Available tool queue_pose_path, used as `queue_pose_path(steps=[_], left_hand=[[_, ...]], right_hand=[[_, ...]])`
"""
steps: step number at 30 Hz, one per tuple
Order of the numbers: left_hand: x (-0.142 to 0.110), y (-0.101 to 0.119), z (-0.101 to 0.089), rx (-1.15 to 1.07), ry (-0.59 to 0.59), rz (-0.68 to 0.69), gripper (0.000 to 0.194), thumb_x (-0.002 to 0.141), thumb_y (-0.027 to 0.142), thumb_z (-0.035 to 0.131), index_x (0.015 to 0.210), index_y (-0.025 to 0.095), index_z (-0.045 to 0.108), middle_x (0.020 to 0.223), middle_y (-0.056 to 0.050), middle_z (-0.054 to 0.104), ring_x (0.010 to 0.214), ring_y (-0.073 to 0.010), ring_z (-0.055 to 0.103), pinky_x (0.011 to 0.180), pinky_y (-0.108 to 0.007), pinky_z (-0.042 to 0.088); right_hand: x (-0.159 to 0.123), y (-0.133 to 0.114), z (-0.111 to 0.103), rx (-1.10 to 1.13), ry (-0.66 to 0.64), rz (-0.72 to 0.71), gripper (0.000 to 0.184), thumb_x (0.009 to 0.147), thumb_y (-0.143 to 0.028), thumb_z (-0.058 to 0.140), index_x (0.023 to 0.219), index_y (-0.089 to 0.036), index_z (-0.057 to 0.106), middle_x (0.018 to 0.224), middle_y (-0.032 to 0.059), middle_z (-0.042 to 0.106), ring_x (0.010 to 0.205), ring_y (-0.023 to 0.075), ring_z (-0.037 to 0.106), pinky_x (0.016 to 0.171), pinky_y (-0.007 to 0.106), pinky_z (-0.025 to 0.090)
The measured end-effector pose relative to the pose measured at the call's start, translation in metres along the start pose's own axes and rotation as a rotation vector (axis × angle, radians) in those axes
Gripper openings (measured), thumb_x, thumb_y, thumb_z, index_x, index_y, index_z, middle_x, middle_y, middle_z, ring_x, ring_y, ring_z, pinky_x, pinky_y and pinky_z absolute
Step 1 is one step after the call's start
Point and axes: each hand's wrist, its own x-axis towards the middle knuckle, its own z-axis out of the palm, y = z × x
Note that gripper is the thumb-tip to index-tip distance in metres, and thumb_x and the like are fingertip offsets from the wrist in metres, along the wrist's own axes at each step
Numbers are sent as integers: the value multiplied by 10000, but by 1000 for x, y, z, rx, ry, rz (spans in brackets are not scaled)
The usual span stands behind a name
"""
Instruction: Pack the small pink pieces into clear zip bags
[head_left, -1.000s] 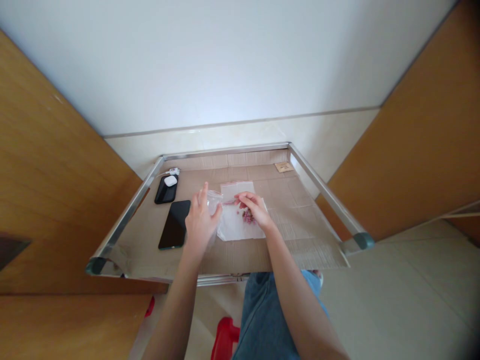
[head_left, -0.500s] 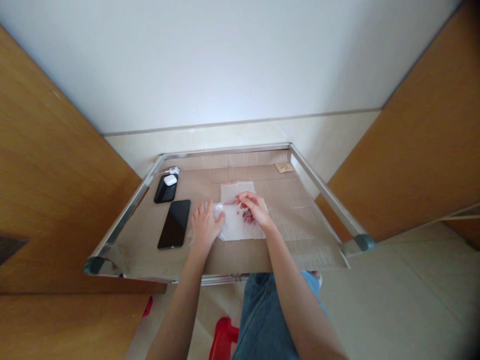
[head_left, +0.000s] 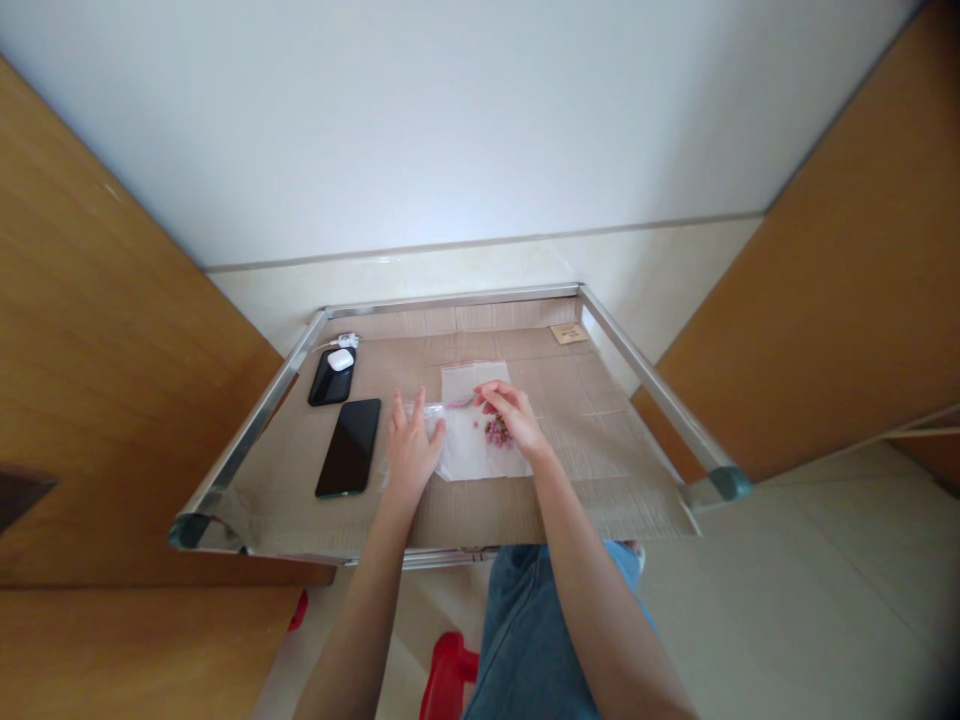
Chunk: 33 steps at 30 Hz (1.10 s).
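Cardboard below: left hand (fingers spread) touches a plastic bag, right hand pinches its edge

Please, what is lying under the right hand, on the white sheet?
Under the right hand lies the white sheet, with a small heap of pink bits at the fingertips. The part of the sheet below the palm is covered, so I cannot see what lies there.
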Motion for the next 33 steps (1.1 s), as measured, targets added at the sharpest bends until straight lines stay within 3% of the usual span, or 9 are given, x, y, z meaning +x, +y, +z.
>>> queue_pose_path(steps=[3,7,11,15,23,28,31,33], left_hand=[[0,0,1,38,-19,7,558,855,428,434,1354,183,390,1454,-201,270,1262,-351,391,978,-473,363],[-2,-1,6,111,-129,-21,548,862,477,400,1330,194,432,1454,-185,294,1290,-344,363,1005,-483,335],[-4,-2,11,164,-222,-35,591,877,510,334,1370,187,376,1458,-188,288,1349,-333,264,1056,-515,249],[-4,-3,14,168,-239,-40,601,887,514,291,1395,194,331,1464,-184,275,1363,-336,225,1066,-533,222],[-2,-2,16,216,-184,-55,603,900,473,281,1422,173,254,1473,-220,220,1352,-370,228,1059,-549,219],[-1,3,8,202,-197,-74,647,874,536,310,1419,191,263,1480,-213,204,1346,-408,212,1044,-601,186],[5,15,-6,169,-87,-75,700,850,582,331,1414,171,274,1482,-218,196,1356,-410,175,1039,-618,167],[13,27,-15,126,20,-35,677,856,562,344,1410,178,273,1486,-193,207,1362,-366,193,1046,-590,194]], right_hand=[[1,1,0,-10,0,-14,245,738,-445,601,697,-210,658,705,5,642,618,104,525,615,226,429],[1,3,-1,-23,-5,-31,252,742,-451,597,698,-211,656,705,4,644,610,102,531,609,228,436],[1,3,-1,-30,-5,-29,253,742,-457,596,711,-215,663,700,5,645,613,107,535,613,233,438],[1,3,-1,-24,-8,-26,251,734,-460,605,710,-217,667,691,1,643,602,110,522,613,237,431],[1,4,-2,-4,-5,-14,234,743,-436,605,719,-213,669,682,-3,637,604,107,514,617,226,417],[1,4,-2,5,1,-18,223,748,-424,608,734,-212,675,677,-1,637,599,104,517,606,226,419],[1,3,-3,3,5,-13,218,752,-422,605,745,-215,674,673,-2,634,601,106,523,614,231,424],[1,3,-3,0,6,-9,216,753,-421,603,748,-217,673,673,-1,634,605,110,528,620,237,426]])
